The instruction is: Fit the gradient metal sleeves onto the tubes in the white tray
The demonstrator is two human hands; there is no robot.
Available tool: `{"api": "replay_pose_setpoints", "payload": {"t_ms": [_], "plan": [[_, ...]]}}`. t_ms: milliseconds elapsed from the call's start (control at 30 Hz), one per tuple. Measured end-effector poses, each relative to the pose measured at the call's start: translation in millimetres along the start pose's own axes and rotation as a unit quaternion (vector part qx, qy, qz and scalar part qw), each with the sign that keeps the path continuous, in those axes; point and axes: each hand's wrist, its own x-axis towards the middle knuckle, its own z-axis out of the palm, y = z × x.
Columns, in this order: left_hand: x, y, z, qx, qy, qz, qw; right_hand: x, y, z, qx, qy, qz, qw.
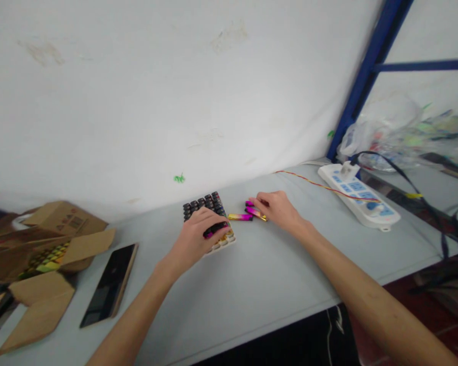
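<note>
A tray (226,241) with rows of black-topped pieces stands on the grey table near the wall. Over its front part is my left hand (200,231), its fingers closed round black and magenta pieces. Right of the tray lies a yellow and magenta piece (239,217). My right hand (273,206) is beside it, thumb and fingers pinched at more magenta, black and gold pieces (256,211). Whether those pieces are gripped or only touched at the fingertips is hard to see.
A phone (110,282) and an open cardboard box (66,244) with yellow items are on the left. At the right a white power strip (359,195) with cables lies near a blue metal post (361,86) and plastic bags (389,137).
</note>
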Motion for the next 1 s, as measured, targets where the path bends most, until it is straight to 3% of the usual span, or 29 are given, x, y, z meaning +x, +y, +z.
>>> {"api": "replay_pose_setpoints", "payload": {"t_ms": [133,300,533,700,1000], "plan": [[-0.1,-5.8,2.5,0.060,-0.002,0.046,0.997,-1.7,4.3,2.1,-0.013,-0.074,-0.075,0.994],[3.3,-2.1,-2.1,0.091,-0.015,0.026,0.995,-3.6,6.6,6.9,-0.073,-0.130,-0.095,0.984],[7.3,-3.3,-5.1,0.086,-0.065,0.025,0.994,-5.0,7.1,11.5,-0.068,-0.112,-0.083,0.988],[3.4,-3.9,-0.3,0.077,-0.041,0.033,0.996,-7.7,-2.4,18.1,-0.096,-0.109,-0.110,0.983],[-2.8,-4.8,6.0,0.097,-0.021,0.023,0.995,-6.8,-15.3,23.1,-0.133,-0.091,-0.071,0.984]]}}
